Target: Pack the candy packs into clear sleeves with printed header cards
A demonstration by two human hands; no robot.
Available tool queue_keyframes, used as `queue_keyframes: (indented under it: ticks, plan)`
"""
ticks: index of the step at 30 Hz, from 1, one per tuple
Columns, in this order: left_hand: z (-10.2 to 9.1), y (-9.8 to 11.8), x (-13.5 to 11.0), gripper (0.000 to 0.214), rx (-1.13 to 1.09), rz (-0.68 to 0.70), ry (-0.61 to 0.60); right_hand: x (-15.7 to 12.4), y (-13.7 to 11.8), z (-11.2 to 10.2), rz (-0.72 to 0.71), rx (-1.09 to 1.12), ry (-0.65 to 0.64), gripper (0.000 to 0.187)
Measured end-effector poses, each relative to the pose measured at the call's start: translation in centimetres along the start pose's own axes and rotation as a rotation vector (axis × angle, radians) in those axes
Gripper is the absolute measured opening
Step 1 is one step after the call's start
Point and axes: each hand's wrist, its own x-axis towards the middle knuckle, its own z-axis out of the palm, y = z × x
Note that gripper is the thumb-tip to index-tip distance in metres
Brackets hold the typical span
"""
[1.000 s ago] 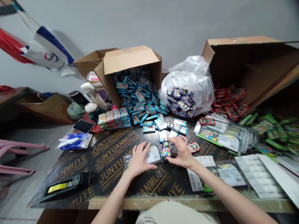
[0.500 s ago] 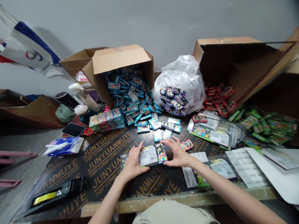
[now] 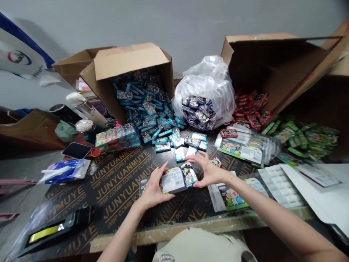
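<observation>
My left hand [image 3: 155, 184] grips the left side of a printed display card [image 3: 172, 180] with a white label. My right hand [image 3: 208, 170] pinches a small colourful packet [image 3: 190, 176] against the card's right end. Both hands hold the card just above the black plywood tabletop [image 3: 121, 178]. Behind my right fingers lies a small red-and-green packet [image 3: 216, 162]. Loose blue packets [image 3: 175, 144] lie a little beyond my hands. Near my right forearm lies another printed card [image 3: 232, 197].
Cardboard boxes spill blue packets [image 3: 145, 105] and red packets [image 3: 249, 109] at the back. A plastic bag [image 3: 203, 84] holds purple packets. Green packets [image 3: 300, 136] lie at right, white sheets [image 3: 316, 187] at front right, and a black-and-yellow package [image 3: 54, 230] at front left.
The colourful packet has moved from my right hand onto the card's right end. Both hands have closed around the card, and the whole scene has shifted left and up in view.
</observation>
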Motion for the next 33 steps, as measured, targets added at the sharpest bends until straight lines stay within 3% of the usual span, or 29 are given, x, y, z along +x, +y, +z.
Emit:
queue_keyframes:
  ticks: [5, 9, 11, 13, 15, 18, 20, 22, 25, 27, 29, 31, 33]
  plan:
    - [1.1, 0.4, 1.0, 0.102, -0.011, 0.001, 0.018, -0.3, -0.4, -0.2, -0.024, -0.063, -0.027, 0.081]
    - [1.2, 0.8, 2.8, 0.103, -0.023, -0.073, 0.136, -1.4, -1.4, 0.8, 0.233, -0.071, 0.344, 0.077]
    - [1.3, 1.2, 3.4, 0.103, -0.021, -0.085, 0.144, -2.0, -2.2, 2.1, 0.325, -0.093, 0.456, 0.068]
    - [1.8, 1.6, 3.7, 0.101, -0.030, -0.072, 0.109, -2.3, -2.8, 3.3, 0.311, -0.129, 0.390, 0.061]
    - [2.4, 1.8, 3.9, 0.099, -0.038, -0.059, 0.068, -2.3, -2.7, 3.8, 0.224, -0.174, 0.239, 0.061]
    - [2.9, 1.4, 4.0, 0.101, -0.002, -0.068, 0.026, -2.2, -1.2, 2.9, 0.138, -0.251, 0.145, 0.060]
    - [2.8, 0.4, 3.8, 0.101, 0.076, -0.098, 0.028, -2.6, 0.6, 1.7, 0.265, -0.332, 0.259, 0.063]
    - [2.5, -0.9, 3.3, 0.099, 0.171, -0.120, 0.030, -3.2, 2.7, 0.7, 0.493, -0.416, 0.389, 0.078]
    - [2.3, -2.4, 2.8, 0.094, 0.248, -0.112, -0.012, -4.2, 5.2, 0.5, 0.703, -0.431, 0.370, 0.092]
    - [2.5, -2.2, 2.8, 0.089, 0.230, -0.113, -0.013, -4.3, 5.7, 0.9, 0.704, -0.330, 0.344, 0.085]
    - [2.7, -0.6, 3.4, 0.084, 0.111, -0.160, 0.060, -3.6, 5.3, 1.4, 0.621, -0.090, 0.407, 0.082]
    - [3.1, 1.7, 4.1, 0.074, -0.198, -0.288, 0.138, -2.3, 4.0, 1.9, 0.465, 0.295, 0.484, 0.087]
    - [3.7, 3.9, 5.0, 0.054, -0.705, -0.487, 0.086, -1.2, 2.3, 2.4, 0.296, 0.675, 0.491, 0.097]
